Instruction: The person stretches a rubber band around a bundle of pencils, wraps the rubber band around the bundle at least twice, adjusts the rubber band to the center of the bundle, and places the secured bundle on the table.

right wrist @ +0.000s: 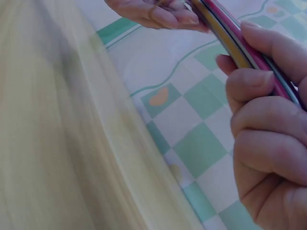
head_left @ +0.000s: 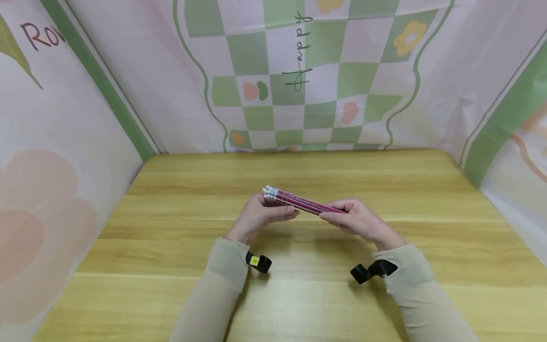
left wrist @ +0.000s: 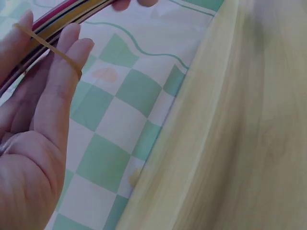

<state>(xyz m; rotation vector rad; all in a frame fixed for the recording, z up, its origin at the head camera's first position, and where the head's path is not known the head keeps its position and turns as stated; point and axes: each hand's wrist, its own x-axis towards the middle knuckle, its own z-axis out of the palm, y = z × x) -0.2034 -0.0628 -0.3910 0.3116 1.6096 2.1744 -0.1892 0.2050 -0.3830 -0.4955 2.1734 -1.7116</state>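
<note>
A bundle of dark red pencils [head_left: 307,204] with white erasers is held above the table, eraser ends to the left. My right hand [head_left: 356,221] grips its right part between thumb and curled fingers, seen closely in the right wrist view. Around the eraser end, my left hand [head_left: 260,213] has its thumb in front and fairly straight fingers behind. A thin tan rubber band [left wrist: 50,46] is stretched over the left thumb and fingers, with the pencils passing between them. Striped pencil sides [right wrist: 235,40] show in the right wrist view.
The wooden table [head_left: 171,228] lies beneath both hands. A checkered green and white cloth [head_left: 290,114] hangs behind its far edge, with printed cloth [head_left: 64,123] at the left side. Black camera mounts [head_left: 262,263] sit on both wrists.
</note>
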